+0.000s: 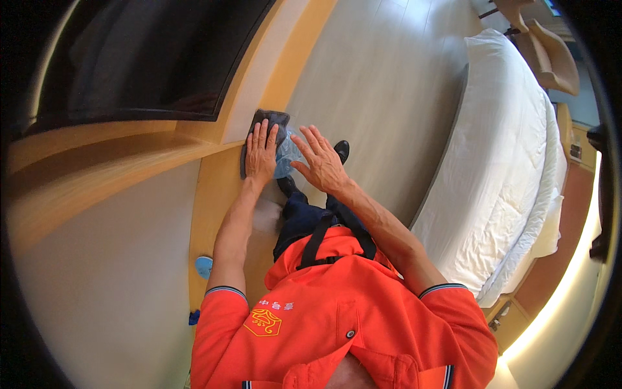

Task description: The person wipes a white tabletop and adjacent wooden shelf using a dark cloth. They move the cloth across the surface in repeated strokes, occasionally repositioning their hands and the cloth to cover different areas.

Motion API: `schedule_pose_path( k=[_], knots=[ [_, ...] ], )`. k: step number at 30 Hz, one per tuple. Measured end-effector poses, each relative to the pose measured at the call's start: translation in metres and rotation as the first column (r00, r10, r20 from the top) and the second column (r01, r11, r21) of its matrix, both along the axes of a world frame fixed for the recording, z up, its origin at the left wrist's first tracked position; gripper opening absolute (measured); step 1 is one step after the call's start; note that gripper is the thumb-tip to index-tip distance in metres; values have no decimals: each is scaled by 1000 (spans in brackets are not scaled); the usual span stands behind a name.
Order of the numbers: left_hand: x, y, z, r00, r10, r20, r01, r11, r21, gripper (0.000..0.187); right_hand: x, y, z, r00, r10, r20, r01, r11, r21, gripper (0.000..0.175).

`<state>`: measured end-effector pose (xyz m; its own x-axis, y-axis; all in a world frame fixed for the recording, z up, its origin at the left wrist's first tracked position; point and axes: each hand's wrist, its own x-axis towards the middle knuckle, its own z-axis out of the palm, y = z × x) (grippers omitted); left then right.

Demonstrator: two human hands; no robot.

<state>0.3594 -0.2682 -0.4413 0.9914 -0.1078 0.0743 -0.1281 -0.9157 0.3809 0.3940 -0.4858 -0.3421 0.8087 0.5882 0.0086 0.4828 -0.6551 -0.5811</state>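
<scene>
My left hand [261, 154] presses flat on a dark grey cloth [272, 116], its fingers stretched out along it. The cloth lies over the corner of a wooden cabinet top [218, 177], beside the wall-side shelf. My right hand [323, 160] hovers to the right of it with fingers spread, holding nothing. Between the two hands, lower down, shows translucent bluish plastic [286, 158], perhaps a bag; my hands hide part of it.
A large black television screen [146, 58] stands at upper left, above a wooden shelf [107, 170]. A round blue object [204, 267] sits on the wood by my left forearm. On the right is a bed with white bedding [500, 170]. Chairs [549, 58] stand beyond it.
</scene>
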Motion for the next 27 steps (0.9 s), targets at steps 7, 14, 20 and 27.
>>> schedule_pose_path(
  k=[7,14,20,27],
  knots=[
    [39,-8,-1,1000,-21,-3,21,998,51,65,11,-4,1,997,67,-24,-67,998,21,66],
    [4,6,0,999,-35,-37,36,999,31,66,11,-7,3,999,-4,47,5,1000,-17,65],
    [-12,10,-5,999,-16,-46,14,999,-43,68,-9,-3,-1,995,-94,16,94,994,-61,67],
    [-6,-5,-26,999,-2,-48,2,1000,-7,73,-28,5,-19,984,-152,91,163,977,-137,71]
  ],
)
